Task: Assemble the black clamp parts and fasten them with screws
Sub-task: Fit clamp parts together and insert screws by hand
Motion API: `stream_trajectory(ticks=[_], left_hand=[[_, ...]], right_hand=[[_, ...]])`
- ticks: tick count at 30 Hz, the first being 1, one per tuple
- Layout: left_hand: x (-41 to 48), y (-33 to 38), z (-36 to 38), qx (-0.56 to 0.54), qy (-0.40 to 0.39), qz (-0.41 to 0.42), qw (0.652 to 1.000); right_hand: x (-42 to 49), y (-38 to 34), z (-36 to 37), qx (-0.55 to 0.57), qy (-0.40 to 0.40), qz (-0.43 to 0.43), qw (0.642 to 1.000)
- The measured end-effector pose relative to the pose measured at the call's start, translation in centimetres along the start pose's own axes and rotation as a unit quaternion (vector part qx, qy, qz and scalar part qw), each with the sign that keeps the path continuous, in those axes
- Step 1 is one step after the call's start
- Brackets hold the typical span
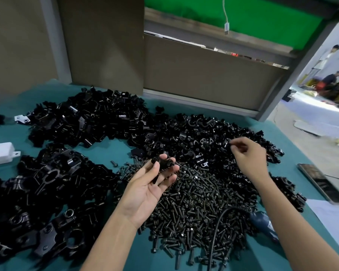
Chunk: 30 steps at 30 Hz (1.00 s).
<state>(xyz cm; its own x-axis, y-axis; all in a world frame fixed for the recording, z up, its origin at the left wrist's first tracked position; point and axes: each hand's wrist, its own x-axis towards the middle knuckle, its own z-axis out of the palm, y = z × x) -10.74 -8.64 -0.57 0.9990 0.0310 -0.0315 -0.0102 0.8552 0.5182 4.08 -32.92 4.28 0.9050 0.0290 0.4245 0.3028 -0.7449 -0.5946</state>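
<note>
My left hand (145, 190) is palm up over the screw pile, its fingertips and thumb holding a black clamp part (163, 165). My right hand (249, 155) reaches over the right heap of small black clamp halves (196, 137), its thumb and fingers pinching one small black piece at the heap's top. A big pile of dark screws (196, 208) lies in front of me. More clamp parts form a heap (90, 118) at the back left, and assembled clamps (47, 192) lie at the left.
The table has a teal cloth (125, 257). A white box (0, 153) sits at the left edge, a phone (321, 182) at the right. A blue-handled power tool (262, 223) with a black cable lies by the screws. A brown board wall stands behind.
</note>
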Motion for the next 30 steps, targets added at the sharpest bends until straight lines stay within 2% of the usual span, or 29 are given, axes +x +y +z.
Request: stream_trajectory(ticks=[4,8,10,13,15,18,24,28,30], left_hand=[[0.1,-0.1,0.0,-0.002,0.009,0.0,1.0],[0.1,0.0,-0.1,-0.005,0.003,-0.002,1.0],[0.0,0.0,-0.1,-0.003,-0.003,-0.004,1.0],[0.0,0.0,0.0,0.005,-0.004,-0.006,1.0],[0.0,-0.1,0.1,0.009,-0.001,-0.007,1.0],[0.0,-0.1,0.0,0.008,0.003,-0.008,1.0],[0.1,-0.4,-0.1,0.039,0.003,0.002,0.999],[0.1,-0.6,-0.2,0.118,-0.017,0.012,0.993],[0.1,-0.9,-0.2,0.151,-0.023,0.02,0.988]], right_hand=[[3.0,-0.9,2.9,-0.043,-0.043,0.025,0.998],[4.6,0.5,3.9,-0.127,-0.018,0.095,0.987],[5.2,1.6,4.0,-0.191,-0.064,0.127,0.971],[5.9,2.8,4.4,-0.256,-0.154,0.116,0.947],[6.3,3.4,4.3,-0.266,-0.147,0.094,0.948],[6.6,3.9,3.6,-0.231,-0.091,0.068,0.966],[5.3,4.0,2.4,-0.166,-0.023,0.069,0.983],[2.8,0.6,2.0,-0.011,0.057,0.05,0.997],[0.2,-2.6,1.9,0.068,0.052,0.003,0.996]])
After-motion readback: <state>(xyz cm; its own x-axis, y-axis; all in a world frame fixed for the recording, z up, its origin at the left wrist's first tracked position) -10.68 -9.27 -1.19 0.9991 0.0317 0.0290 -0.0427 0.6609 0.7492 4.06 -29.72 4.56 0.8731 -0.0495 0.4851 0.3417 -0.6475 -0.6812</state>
